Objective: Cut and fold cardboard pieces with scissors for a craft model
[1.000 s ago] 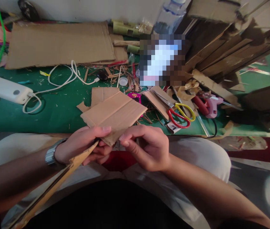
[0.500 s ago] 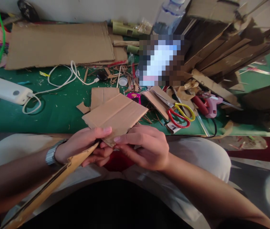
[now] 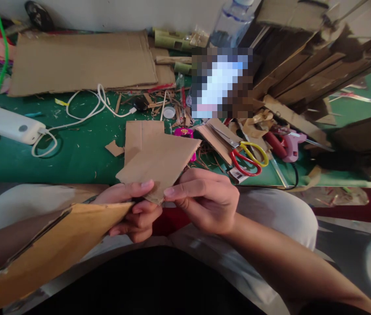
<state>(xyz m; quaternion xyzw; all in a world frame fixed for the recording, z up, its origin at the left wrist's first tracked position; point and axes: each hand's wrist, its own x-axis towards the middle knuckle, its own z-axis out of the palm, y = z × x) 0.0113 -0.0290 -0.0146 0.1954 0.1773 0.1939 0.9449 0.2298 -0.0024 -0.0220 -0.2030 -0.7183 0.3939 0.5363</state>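
A flat piece of brown cardboard with a slanted edge is held over my lap at the table's front edge. My left hand grips its lower left part, thumb on top and fingers curled beneath. A second, longer cardboard strip with a torn edge runs from the left fingers down to the lower left, in front of the forearm. My right hand pinches the near corner of the flat piece between thumb and forefinger. Behind it, another cardboard piece shows in part on the green table.
Red-and-yellow-handled scissors and a pink glue gun lie on the right. A white power bank with a cable sits on the left. A big cardboard sheet lies behind. Stacked cardboard stands at the back right.
The long strip has turned, so its broad face shows and it now covers the watch on my left wrist. The flat piece has tilted, and my right hand has shifted slightly right.
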